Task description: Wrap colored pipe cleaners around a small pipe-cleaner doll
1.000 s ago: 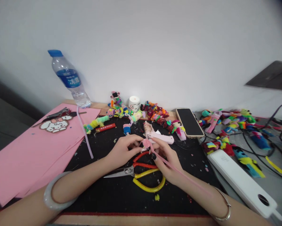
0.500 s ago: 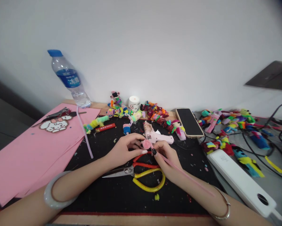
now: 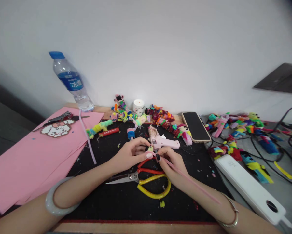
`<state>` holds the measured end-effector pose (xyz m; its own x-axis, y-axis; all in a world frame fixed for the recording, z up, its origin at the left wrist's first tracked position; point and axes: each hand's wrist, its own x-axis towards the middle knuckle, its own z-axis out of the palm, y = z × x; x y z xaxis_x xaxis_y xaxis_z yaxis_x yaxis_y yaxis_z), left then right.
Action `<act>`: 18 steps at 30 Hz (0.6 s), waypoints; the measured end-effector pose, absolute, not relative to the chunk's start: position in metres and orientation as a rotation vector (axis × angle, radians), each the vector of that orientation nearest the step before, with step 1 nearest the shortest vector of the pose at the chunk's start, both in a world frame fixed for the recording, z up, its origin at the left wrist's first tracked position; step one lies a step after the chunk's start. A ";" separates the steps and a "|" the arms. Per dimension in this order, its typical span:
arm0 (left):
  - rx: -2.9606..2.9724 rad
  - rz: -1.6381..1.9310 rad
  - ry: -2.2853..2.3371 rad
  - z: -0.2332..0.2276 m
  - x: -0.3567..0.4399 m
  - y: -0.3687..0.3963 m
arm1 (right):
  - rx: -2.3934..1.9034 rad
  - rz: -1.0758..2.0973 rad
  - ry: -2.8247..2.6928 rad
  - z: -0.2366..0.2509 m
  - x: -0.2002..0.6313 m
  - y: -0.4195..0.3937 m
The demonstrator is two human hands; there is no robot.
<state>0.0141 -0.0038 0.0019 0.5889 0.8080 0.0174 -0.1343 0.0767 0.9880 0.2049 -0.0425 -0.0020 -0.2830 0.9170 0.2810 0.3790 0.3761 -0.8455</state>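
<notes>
My left hand (image 3: 130, 154) and my right hand (image 3: 172, 162) meet over a black mat (image 3: 111, 201), fingertips pinched on a small coiled pink pipe-cleaner piece (image 3: 150, 150). Its long pink tail (image 3: 192, 183) trails back along my right forearm. Scissors (image 3: 146, 177) with red and yellow handles lie on the mat just under my hands. A pink glue gun (image 3: 164, 142) lies right behind my fingers.
Pink paper sheets (image 3: 33, 156) with a pixel figure lie at left, a water bottle (image 3: 71, 81) behind them. Several colourful pipe-cleaner figures (image 3: 160, 118), a small white jar (image 3: 139, 106), a phone (image 3: 196, 126), a white power bank (image 3: 250, 188) and cables (image 3: 277, 143) lie around.
The coiled pink piece has been turned between my fingertips and sits lower and less visible. My right hand has shifted slightly left toward my left hand.
</notes>
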 end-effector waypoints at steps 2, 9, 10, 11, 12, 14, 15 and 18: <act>1.302 0.778 0.644 0.001 0.014 -0.004 | -1.136 0.850 -1.841 -0.003 0.205 -0.042; 1.319 0.767 0.672 -0.002 0.013 -0.003 | -1.139 0.850 -1.849 -0.005 0.206 -0.044; 1.329 0.771 0.680 -0.002 0.013 -0.003 | -1.137 0.851 -1.851 -0.005 0.206 -0.044; 1.344 0.776 0.688 -0.002 0.013 -0.003 | -1.138 0.851 -1.851 -0.005 0.206 -0.044; 1.365 0.780 0.699 -0.002 0.014 -0.003 | -1.139 0.850 -1.854 -0.006 0.206 -0.044; 1.419 0.790 0.735 -0.001 0.013 -0.003 | -1.141 0.844 -1.856 -0.006 0.206 -0.044; 1.448 0.795 0.757 -0.001 0.013 -0.003 | -1.141 0.840 -1.858 -0.006 0.206 -0.044; 1.508 0.818 0.803 -0.001 0.013 -0.003 | -1.140 0.831 -1.863 -0.007 0.207 -0.043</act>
<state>0.0131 -0.0032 -0.0005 0.5175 0.8542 0.0507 0.0352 -0.0805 0.9961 0.2067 -0.0430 -0.0067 -0.2899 0.9149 0.2809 0.4022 0.3828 -0.8317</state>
